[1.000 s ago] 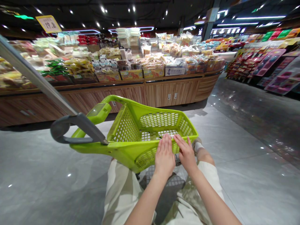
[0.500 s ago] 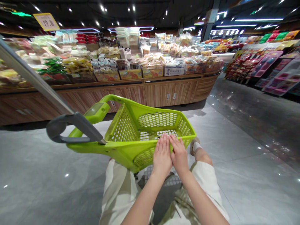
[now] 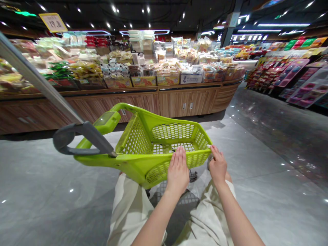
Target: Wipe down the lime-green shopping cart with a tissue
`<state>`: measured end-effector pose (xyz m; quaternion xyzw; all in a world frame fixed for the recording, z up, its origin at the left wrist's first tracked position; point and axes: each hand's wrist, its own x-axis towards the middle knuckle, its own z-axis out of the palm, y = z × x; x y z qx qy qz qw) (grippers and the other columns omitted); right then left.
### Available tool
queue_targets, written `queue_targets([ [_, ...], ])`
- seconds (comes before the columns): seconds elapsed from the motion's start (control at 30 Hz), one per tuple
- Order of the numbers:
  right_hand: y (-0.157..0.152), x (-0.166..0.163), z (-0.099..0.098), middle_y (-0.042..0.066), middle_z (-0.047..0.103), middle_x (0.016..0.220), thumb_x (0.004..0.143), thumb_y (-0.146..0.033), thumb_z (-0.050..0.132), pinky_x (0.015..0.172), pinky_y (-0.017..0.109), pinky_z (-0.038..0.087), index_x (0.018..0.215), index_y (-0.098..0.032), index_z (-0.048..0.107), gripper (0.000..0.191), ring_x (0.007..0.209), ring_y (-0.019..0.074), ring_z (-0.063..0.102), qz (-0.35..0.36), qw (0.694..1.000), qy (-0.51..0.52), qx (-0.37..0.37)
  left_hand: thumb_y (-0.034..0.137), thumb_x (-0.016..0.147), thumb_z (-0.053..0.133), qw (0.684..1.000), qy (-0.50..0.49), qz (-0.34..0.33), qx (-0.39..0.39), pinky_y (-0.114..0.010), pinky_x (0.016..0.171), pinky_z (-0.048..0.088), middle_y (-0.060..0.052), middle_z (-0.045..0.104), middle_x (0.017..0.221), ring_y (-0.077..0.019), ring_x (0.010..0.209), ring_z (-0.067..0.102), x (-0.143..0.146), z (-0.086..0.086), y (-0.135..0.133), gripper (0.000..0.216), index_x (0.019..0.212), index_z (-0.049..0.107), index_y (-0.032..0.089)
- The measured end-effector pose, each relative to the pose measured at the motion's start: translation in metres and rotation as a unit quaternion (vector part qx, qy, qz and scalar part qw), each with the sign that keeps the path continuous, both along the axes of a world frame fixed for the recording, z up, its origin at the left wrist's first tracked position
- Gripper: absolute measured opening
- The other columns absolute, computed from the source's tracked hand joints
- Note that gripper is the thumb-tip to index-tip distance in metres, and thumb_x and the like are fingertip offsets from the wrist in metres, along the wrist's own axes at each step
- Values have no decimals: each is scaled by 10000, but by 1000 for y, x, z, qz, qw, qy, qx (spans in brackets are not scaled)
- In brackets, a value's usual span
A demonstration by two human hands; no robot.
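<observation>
A lime-green plastic shopping cart point(image 3: 143, 160) stands sideways before me, with a perforated basket and a grey handle part point(image 3: 77, 138) at its left. My left hand point(image 3: 178, 171) rests on the near rim of the basket, fingers straight and side by side over the edge, thumb hidden. At the right front corner, my right hand point(image 3: 217, 165) has its fingers closed at the rim. A small white bit shows by its fingertips; I cannot make out what it is.
Beyond the cart runs a wooden display counter point(image 3: 189, 99) heaped with packaged food. A price sign point(image 3: 53, 22) hangs upper left, and a metal pole point(image 3: 38, 75) slants down to the grey handle part. More racks point(image 3: 294, 73) line the right, past the shiny floor point(image 3: 276, 143).
My right hand has moved right along the rim, away from my left hand, to the cart's front corner. The left hand stays on the rim. The view has shifted slightly.
</observation>
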<state>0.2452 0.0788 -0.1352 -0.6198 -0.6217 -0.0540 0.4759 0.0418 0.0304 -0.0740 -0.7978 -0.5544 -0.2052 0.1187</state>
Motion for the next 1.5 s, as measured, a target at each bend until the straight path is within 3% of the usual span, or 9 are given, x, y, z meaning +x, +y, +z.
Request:
queue_targets([
  [0.17, -20, -74, 19, 63, 546, 1417, 679, 48, 350, 1154, 475, 355, 1419, -227, 480, 801, 1370, 183, 436, 131, 990, -39, 12, 164, 888, 397, 1000, 10, 0, -4, -397, 1217, 219, -156, 222, 1598, -240, 1491, 129, 0, -1, 1, 673, 1511, 193, 15],
  [0.3, -27, -82, 29, 39, 526, 1436, 636, 62, 339, 1149, 443, 377, 1447, -245, 439, 873, 1369, 166, 436, 203, 977, -63, 12, 168, 881, 411, 1000, 15, -4, -14, -399, 1221, 210, -154, 213, 1601, -242, 1492, 124, -1, -1, 2, 679, 1509, 205, 15],
  [0.6, 0, 21, 0, 52, 612, 1343, 720, 7, 361, 1099, 429, 429, 1311, -230, 600, 680, 1269, 192, 548, 30, 999, 11, -12, 153, 861, 420, 1000, 5, -2, -15, -398, 1217, 220, -154, 206, 1603, -244, 1490, 137, -1, 2, -1, 703, 1511, 191, 15],
  [0.73, -7, -16, 7, 72, 603, 1352, 704, 22, 360, 1107, 467, 418, 1334, -210, 579, 707, 1297, 212, 522, 7, 1000, 9, -9, 152, 869, 425, 1000, 11, 1, -14, -402, 1217, 227, -170, 198, 1600, -249, 1491, 130, 0, 0, 1, 691, 1504, 203, -5],
  [0.9, -28, -83, 28, 43, 526, 1436, 628, 60, 346, 1153, 443, 371, 1426, -238, 472, 861, 1372, 171, 431, 177, 983, -49, -5, 151, 868, 422, 1000, 8, 0, -6, -404, 1220, 220, -166, 178, 1605, -242, 1495, 91, 0, -1, 1, 706, 1513, 174, 7],
  [1.03, -27, -68, 28, 28, 520, 1442, 627, 66, 333, 1153, 474, 361, 1447, -270, 434, 893, 1378, 170, 423, 200, 978, -54, -5, 143, 858, 429, 1000, 8, -6, -12, -401, 1221, 220, -160, 166, 1608, -241, 1495, 86, -1, 1, 0, 718, 1516, 171, 13],
  [1.27, -6, 12, 4, 52, 627, 1324, 733, 0, 356, 1126, 517, 375, 1294, -252, 611, 666, 1306, 207, 516, 40, 999, 20, 0, 154, 863, 436, 1000, 12, -5, -15, -402, 1222, 213, -177, 175, 1602, -258, 1492, 114, -1, 0, 0, 703, 1503, 198, -16],
  [1.37, -11, -11, 11, 65, 625, 1324, 718, 9, 363, 1113, 474, 413, 1296, -221, 613, 671, 1291, 202, 531, 51, 998, 26, -2, 134, 851, 435, 1000, 8, 2, -10, -405, 1218, 226, -183, 180, 1599, -260, 1490, 124, 1, -2, 1, 707, 1500, 200, -21],
  [1.5, -26, -74, 28, 42, 581, 1380, 667, 42, 355, 1116, 443, 422, 1379, -251, 532, 790, 1325, 182, 494, 168, 986, -11, -5, 129, 854, 411, 1000, -5, 6, 6, -424, 1212, 241, -169, 191, 1599, -241, 1486, 148, 2, -4, 2, 740, 1526, 119, 25],
])
